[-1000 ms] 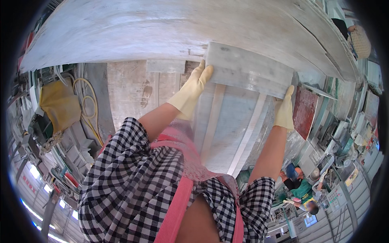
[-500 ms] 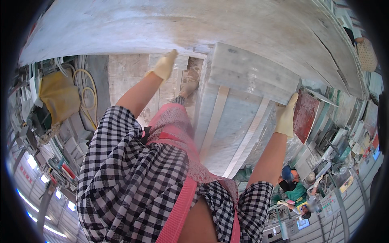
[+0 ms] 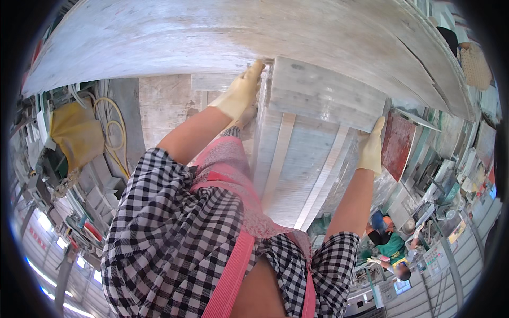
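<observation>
A stack of grey-white marble slabs [image 3: 328, 93] lies across the top of a larger block of stacked pale slabs [image 3: 305, 153]. My left hand [image 3: 241, 93], in a cream glove, is beside the left end of the upper slabs. Its fingers are stretched toward the far corner, and whether they touch the stone cannot be made out. At the right end, my right hand [image 3: 372, 148], gloved alike, grips the near corner. Its fingers reach along the end, with the thumb at the near edge; the fingers' far side is hidden.
A broad pale worktop [image 3: 212, 37] spans the far side. A yellow cloth [image 3: 77, 127] and a coiled yellow hose [image 3: 114, 127] hang at left. A red-brown board [image 3: 397, 143] stands at right. Another person [image 3: 389, 246] is among the clutter lower right.
My left hand has moved right, from over the floor gap to the left end of the marble slabs. The right hand stays at its corner. The view has shifted slightly.
</observation>
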### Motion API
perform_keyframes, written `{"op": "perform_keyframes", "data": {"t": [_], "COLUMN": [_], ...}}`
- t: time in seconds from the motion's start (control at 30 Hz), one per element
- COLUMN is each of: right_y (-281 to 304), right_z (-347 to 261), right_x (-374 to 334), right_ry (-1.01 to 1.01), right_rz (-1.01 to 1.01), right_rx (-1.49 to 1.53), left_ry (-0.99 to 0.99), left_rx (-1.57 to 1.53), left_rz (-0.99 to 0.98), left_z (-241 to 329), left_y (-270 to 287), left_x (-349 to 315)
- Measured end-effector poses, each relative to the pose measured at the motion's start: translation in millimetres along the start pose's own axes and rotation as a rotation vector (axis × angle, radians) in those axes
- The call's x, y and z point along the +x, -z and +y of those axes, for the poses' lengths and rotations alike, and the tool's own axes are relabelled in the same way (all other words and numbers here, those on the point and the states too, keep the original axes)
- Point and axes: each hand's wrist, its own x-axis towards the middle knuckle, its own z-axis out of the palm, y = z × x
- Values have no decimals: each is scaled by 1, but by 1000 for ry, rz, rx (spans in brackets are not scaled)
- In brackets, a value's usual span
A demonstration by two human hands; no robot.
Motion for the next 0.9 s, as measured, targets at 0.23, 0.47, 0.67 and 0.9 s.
{"op": "perform_keyframes", "data": {"t": [0.23, 0.47, 0.67, 0.9], "right_y": [0, -2, -14, -20], "right_z": [-2, -13, -27, -30], "right_x": [1, -2, -22, -40], "right_ry": [85, 13, -6, -18], "right_rz": [9, 65, 98, 120], "right_rx": [-96, -190, -356, -376], "left_ry": [54, 3, -122, -148], "left_rx": [-217, 2, -402, -718], "left_rz": [-47, 106, 151, -33], "left_z": [41, 65, 54, 14], "left_y": [-15, -30, -43, -37], "left_x": [-21, -29, -40, -40]}}
